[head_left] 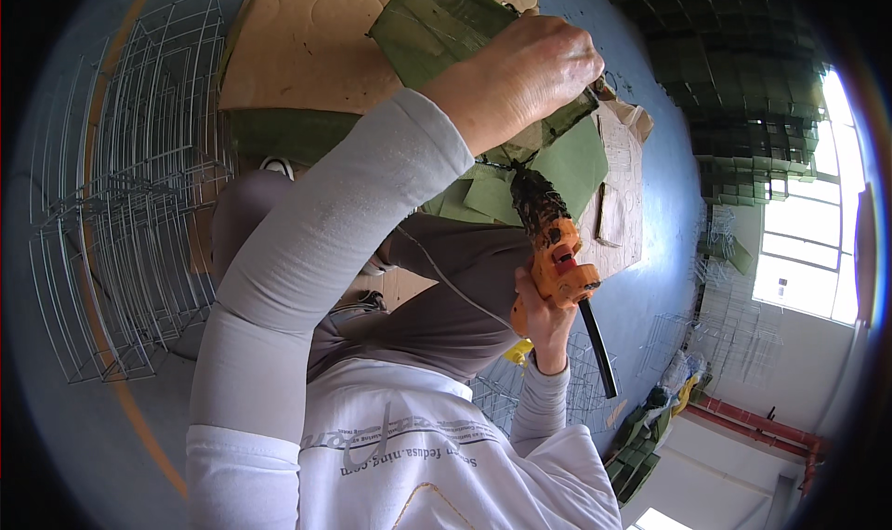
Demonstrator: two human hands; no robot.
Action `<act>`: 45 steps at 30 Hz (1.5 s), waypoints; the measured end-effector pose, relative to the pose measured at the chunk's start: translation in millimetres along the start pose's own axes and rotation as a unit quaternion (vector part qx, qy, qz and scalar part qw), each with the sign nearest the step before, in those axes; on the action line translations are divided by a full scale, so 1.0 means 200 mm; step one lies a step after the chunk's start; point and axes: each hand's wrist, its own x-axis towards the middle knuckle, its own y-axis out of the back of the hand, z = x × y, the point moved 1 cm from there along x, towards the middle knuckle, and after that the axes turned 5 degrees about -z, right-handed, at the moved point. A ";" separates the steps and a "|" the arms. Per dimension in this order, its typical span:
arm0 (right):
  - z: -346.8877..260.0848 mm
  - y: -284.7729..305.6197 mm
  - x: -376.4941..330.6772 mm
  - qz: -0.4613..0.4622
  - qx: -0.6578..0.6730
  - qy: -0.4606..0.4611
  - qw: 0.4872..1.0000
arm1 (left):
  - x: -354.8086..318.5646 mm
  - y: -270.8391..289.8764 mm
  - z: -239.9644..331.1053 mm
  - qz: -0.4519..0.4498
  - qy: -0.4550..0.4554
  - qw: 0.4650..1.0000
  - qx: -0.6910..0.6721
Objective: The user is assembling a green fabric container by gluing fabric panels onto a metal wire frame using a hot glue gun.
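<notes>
My left hand [520, 75] is closed at the top centre, its fingertips partly hidden, gripping the edge of a green fabric piece [569, 119] with dark, sticky-looking edges. Below it, my right hand [550, 330] is wrapped round the handle of an orange hot glue gun [560, 265]. Black residue crusts the gun's front end, and its tip points up at the green fabric just under my left hand. From the gun's rear sticks a black glue stick [597, 349]. A larger green fabric panel [437, 28] lies beyond my left wrist, and more green sheets [567, 168] lie under the gun's tip.
Brown cardboard [307, 42] covers the work area. Wire frames [139, 168] stand stacked on the left. Stacked green boxes [734, 75] rise at the far right, near a window [808, 223]. A thin pale cord [455, 284] crosses my leg towards the gun.
</notes>
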 end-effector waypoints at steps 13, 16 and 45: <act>-0.03 0.00 -0.02 0.015 0.116 -0.083 0.990 | 0.00 0.02 0.00 0.000 0.008 0.999 -0.045; -0.03 0.00 -0.03 0.011 0.116 -0.088 0.989 | -0.01 0.02 0.00 0.010 0.014 0.999 -0.037; -0.06 0.03 0.08 0.048 -0.041 0.062 0.996 | -0.01 0.05 -0.04 0.020 0.021 0.999 -0.038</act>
